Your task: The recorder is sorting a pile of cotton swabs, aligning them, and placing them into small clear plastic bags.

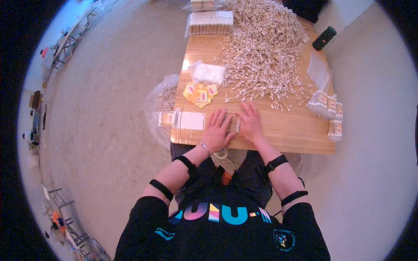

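Observation:
A flat row of cotton swabs (234,123) lies on the wooden table (287,137) near its front edge. My left hand (215,134) rests palm down over the row's left part, its fingers spread and hiding some swabs. Along the row's right end, my right hand (251,124) lies with fingers stretched out, its inner edge against the swabs. Left of my left hand is a white rectangular sheet (192,121), with a clear packet of swabs (167,119) beyond it at the table's left edge. Yellow cards (201,95) are scattered just above.
A large heap of loose cotton swabs (265,48) covers the table's far part. Bagged bundles (211,22) stand far left, a white plastic-wrapped pack (209,73) nearer. Filled packets (327,105) line the right edge, below a dark cylinder (324,38). A plastic bag of swabs (164,98) sits beside the table.

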The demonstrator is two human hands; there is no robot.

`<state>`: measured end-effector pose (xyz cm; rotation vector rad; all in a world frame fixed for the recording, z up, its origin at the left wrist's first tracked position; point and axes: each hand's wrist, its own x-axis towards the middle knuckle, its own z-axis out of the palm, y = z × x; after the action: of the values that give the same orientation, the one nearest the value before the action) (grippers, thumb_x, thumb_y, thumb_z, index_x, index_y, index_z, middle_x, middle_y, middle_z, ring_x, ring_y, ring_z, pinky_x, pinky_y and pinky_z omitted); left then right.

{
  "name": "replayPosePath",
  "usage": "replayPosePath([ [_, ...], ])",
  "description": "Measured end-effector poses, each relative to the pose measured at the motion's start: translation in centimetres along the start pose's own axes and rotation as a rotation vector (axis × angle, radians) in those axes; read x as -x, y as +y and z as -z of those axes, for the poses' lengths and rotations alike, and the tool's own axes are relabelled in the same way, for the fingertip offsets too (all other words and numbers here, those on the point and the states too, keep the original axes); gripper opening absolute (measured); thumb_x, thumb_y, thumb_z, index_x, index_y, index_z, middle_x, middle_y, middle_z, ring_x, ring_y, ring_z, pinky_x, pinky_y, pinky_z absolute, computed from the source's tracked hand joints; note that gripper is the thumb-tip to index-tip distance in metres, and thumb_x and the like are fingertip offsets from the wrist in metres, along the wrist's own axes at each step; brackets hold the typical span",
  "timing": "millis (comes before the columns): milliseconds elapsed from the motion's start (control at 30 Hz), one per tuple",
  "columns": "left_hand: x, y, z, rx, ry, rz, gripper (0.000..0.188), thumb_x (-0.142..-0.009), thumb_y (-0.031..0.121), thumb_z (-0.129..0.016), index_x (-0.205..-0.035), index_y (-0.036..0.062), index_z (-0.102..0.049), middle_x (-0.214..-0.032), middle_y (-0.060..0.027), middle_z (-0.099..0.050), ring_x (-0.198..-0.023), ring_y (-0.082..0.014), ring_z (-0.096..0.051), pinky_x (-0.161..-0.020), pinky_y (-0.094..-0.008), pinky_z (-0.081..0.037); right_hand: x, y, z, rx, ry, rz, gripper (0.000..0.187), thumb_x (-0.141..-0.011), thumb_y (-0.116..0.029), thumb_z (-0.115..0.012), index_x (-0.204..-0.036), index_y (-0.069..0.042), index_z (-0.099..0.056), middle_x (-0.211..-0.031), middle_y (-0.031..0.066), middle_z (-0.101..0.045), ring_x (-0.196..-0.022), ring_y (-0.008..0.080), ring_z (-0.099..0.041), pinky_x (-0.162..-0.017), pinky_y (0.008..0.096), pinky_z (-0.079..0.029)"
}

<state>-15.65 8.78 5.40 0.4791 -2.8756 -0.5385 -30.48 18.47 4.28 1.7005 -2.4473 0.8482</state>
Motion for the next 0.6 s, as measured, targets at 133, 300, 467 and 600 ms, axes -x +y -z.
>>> replayPosePath([
  [133,0.0,0.2,0.1,0.015,0.008,0.004,0.063,-0.085,0.043,-0.052,-0.131,0.0036,-0.038,-0.144,-0.0194,-0.023,-0.135,-0.0347,-0.016,-0.112,-0.0443,-0.010,-0.3,0.3,0.1,0.066,0.060,-0.054,0.026,-0.077,-0.006,-0.052,-0.101,-0.007,-0.063,-0.131,0.0148,-0.041,-0.124,0.0362,-0.032,-0.104,0.0439,-0.028],
  [300,0.1,0.2,0.1,0.033,0.034,0.006,0.062,-0.084,0.043,-0.053,-0.130,0.0032,-0.039,-0.143,-0.0194,-0.024,-0.135,-0.0346,-0.018,-0.112,-0.0441,-0.011,0.4,0.1,0.4,0.091,-0.050,0.021,0.031,-0.079,-0.006,-0.051,-0.109,-0.007,-0.058,-0.132,0.0154,-0.040,-0.125,0.0353,-0.031,-0.104,0.0450,-0.028],
  [467,-0.3,0.1,0.3,0.127,0.027,0.030,0.060,-0.085,0.035,-0.055,-0.131,0.0012,-0.037,-0.142,-0.0207,-0.027,-0.134,-0.0357,-0.020,-0.111,-0.0425,-0.015,0.5,0.4,0.0,-0.035,0.106,-0.149,0.031,-0.080,-0.010,-0.050,-0.110,-0.005,-0.056,-0.126,0.0172,-0.044,-0.124,0.0359,-0.034,-0.105,0.0434,-0.028],
  [600,-0.3,-0.8,-0.9,0.589,0.223,0.178,0.054,-0.090,0.028,-0.048,-0.134,-0.0009,-0.031,-0.140,-0.0205,-0.030,-0.132,-0.0333,-0.027,-0.109,-0.0373,-0.022,1.0,-0.2,-0.3,-0.530,0.142,-0.386,0.034,-0.083,-0.011,-0.047,-0.116,0.000,-0.051,-0.125,0.0197,-0.046,-0.122,0.0348,-0.039,-0.104,0.0403,-0.029],
])
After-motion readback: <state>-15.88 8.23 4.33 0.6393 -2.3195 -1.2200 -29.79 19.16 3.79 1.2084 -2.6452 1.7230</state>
